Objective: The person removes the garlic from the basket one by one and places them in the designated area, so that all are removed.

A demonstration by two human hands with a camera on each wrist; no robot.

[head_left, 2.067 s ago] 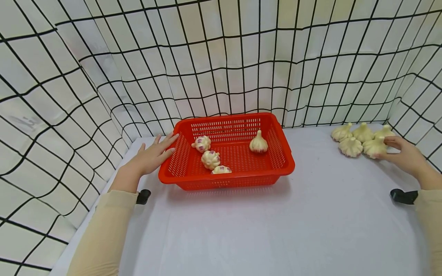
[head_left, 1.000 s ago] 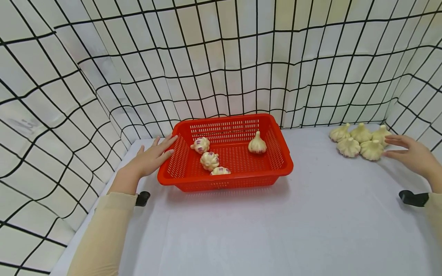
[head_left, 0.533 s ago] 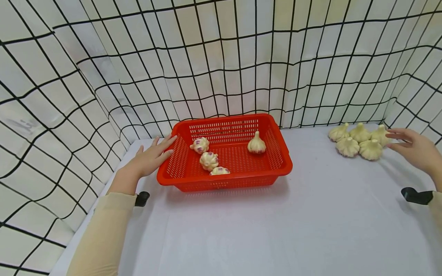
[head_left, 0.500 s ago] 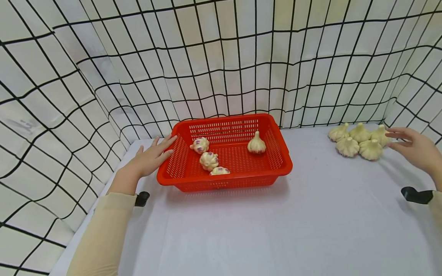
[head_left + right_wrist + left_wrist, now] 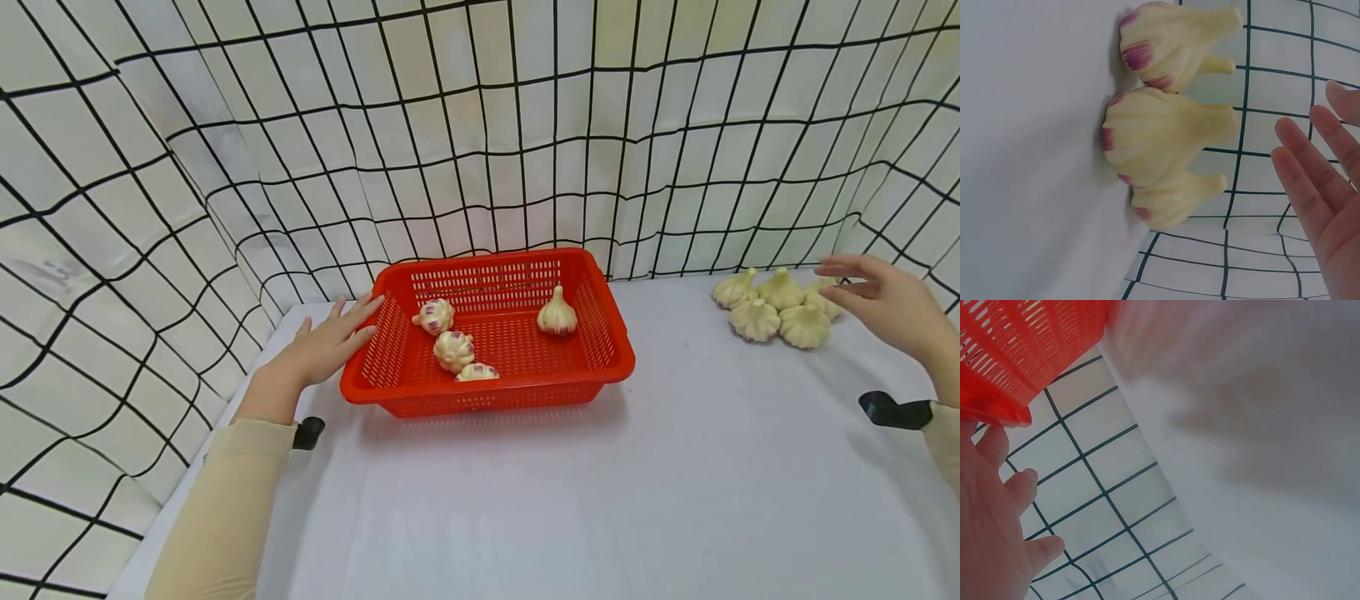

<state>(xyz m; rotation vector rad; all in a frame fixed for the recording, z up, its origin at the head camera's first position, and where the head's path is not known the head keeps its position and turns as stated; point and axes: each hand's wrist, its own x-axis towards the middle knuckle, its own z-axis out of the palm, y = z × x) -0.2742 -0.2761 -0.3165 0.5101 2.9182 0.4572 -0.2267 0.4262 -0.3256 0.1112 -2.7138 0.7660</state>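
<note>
My left hand (image 5: 326, 342) lies with straight fingers on the left rim of a red plastic basket (image 5: 495, 388); in the left wrist view its fingertips meet the underside of that rim. Inside the basket sit three purple-streaked garlic bulbs (image 5: 454, 351) at the left and one upright garlic bulb (image 5: 558, 312) at the right. My right hand (image 5: 888, 304) hovers beside a cluster of several garlic bulbs (image 5: 755, 319) and overlaps the rearmost right one. In the right wrist view its fingers are extended, with a gap between them and the nearest garlic bulb (image 5: 1160, 134).
A black grid net (image 5: 517, 150) over white panels walls off the back and both sides. White cloth (image 5: 562, 492) covers the table. A black wrist strap (image 5: 895, 411) shows at the right sleeve, another strap (image 5: 308, 432) at the left.
My right hand draws back from the front right bulb of the cluster, then rises and shifts slightly left above the rear right one. The left hand and basket stay put.
</note>
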